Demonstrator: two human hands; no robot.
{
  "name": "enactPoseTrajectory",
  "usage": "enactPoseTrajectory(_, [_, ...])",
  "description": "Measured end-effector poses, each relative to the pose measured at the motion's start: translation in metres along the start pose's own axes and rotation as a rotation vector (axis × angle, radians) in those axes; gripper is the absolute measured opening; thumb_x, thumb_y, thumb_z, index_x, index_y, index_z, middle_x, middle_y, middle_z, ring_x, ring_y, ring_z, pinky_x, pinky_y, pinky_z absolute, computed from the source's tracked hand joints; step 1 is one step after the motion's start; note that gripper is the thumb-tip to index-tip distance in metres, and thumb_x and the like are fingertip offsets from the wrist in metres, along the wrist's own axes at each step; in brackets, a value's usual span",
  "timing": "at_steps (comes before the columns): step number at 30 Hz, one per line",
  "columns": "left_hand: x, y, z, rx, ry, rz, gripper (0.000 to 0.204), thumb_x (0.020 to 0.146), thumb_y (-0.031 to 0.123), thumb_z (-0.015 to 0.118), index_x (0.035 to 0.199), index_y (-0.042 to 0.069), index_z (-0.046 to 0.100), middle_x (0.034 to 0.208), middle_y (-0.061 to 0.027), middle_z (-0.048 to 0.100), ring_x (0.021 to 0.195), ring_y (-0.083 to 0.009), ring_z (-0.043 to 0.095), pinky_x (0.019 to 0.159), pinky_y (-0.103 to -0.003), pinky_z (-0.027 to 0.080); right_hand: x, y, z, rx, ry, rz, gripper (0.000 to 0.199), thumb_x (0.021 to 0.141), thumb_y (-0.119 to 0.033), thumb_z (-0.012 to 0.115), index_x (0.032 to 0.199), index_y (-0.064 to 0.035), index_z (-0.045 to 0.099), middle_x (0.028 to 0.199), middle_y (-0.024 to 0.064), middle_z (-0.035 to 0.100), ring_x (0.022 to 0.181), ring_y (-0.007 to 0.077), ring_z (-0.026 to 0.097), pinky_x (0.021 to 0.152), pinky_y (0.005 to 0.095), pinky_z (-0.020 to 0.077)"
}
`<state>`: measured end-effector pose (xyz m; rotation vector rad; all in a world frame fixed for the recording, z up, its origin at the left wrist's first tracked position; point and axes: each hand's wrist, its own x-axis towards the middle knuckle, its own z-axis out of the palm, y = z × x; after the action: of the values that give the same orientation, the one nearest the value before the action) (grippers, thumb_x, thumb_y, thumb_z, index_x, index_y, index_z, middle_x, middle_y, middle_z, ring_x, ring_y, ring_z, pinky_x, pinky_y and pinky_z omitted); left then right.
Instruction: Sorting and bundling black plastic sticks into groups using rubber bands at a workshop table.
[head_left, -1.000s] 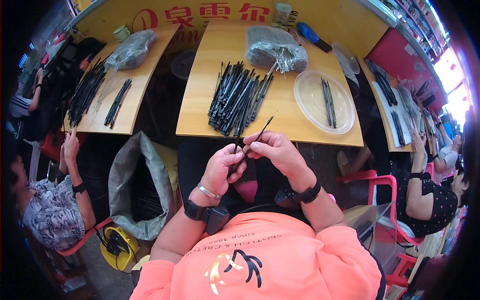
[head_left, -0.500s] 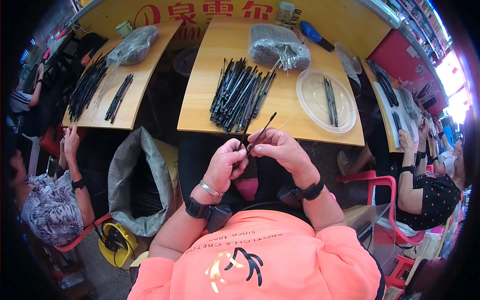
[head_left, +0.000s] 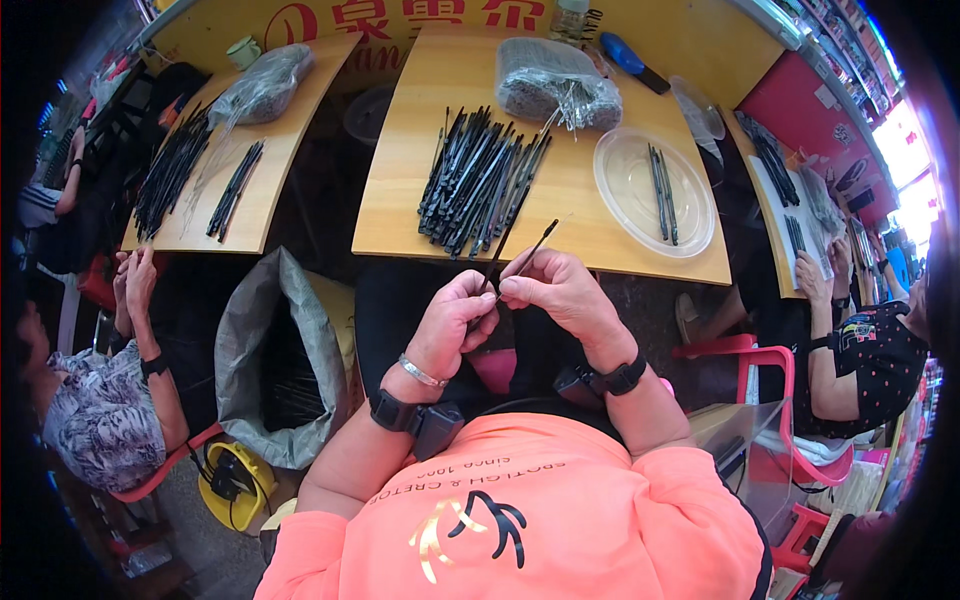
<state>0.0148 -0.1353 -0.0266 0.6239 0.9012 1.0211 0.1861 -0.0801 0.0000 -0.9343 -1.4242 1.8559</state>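
Before the worktop, the left hand and right hand each pinch one slender black rod between closed fingers. Two matching rods rest on one clear lid.

The top is coral, the wristbands black — the bracelet silver.

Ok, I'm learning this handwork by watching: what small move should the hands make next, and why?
I'd probably hold the left hand and its dark strip steady, and use the right hand to adjust the slanted strip slightly. The hands are close together, each seemingly pinching one strip, so moving both at once might let one slip.
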Motion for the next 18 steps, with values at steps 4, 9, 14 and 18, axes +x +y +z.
enactPoseTrajectory(4, [0.000,-0.001,0.001,-0.016,-0.043,0.001,0.007,0.090,0.013,0.049,0.089,0.006,0.052,0.063,-0.0013,0.050,0.045,-0.0050,0.037,0.038,-0.017,0.023,0.001,0.002,-0.001,-0.011,-0.006,-0.036,0.018,0.083,-0.014,0.068,0.090,0.0010,0.061,0.080,0.0030,0.062,0.071,0.0078,0.057,0.066,0.0213,0.0471])
enactPoseTrajectory(9, [-0.002,0.001,0.001,-0.046,-0.065,-0.015,0.008,0.091,0.013,0.048,0.091,0.006,0.053,0.063,-0.0010,0.050,0.045,-0.0048,0.037,0.038,-0.017,0.024,0.001,0.005,-0.008,0.019,-0.044,-0.029,0.018,0.082,-0.013,0.069,0.092,-0.0006,0.062,0.081,0.0032,0.063,0.073,0.0085,0.058,0.068,0.0214,0.0481])
enactPoseTrajectory(14, [-0.002,0.001,0.001,-0.051,-0.022,-0.041,0.008,0.091,0.014,0.048,0.090,0.007,0.052,0.063,-0.0007,0.050,0.045,-0.0046,0.038,0.037,-0.017,0.024,0.000,0.002,-0.015,0.040,-0.132,0.010,0.022,0.083,-0.013,0.068,0.100,-0.0009,0.062,0.086,0.0049,0.066,0.078,0.0098,0.062,0.072,0.0221,0.0500])
enactPoseTrajectory(18, [-0.002,0.002,0.000,-0.009,0.014,-0.032,0.007,0.091,0.014,0.049,0.089,0.008,0.052,0.062,0.0002,0.050,0.044,-0.0043,0.038,0.037,-0.017,0.023,0.001,0.002,-0.014,0.062,-0.101,0.038,0.026,0.084,-0.012,0.066,0.106,0.0008,0.060,0.086,0.0062,0.066,0.078,0.0106,0.063,0.073,0.0225,0.0511])
